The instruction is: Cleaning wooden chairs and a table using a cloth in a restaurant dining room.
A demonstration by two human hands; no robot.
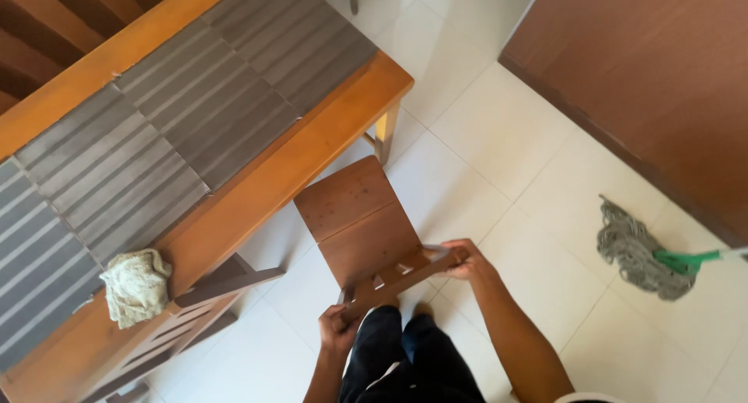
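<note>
The left hand is clenched around one end of the top rail of a wooden chair, and the right hand clasps the other end. The chair stands on the pale tiled floor, just beside the corner of a wooden table. A crumpled cloth lies on the table's edge; a mop rests on the floor, well apart to the right

From where I stand, there is no package, label, sign or screen anywhere in sight.
</note>
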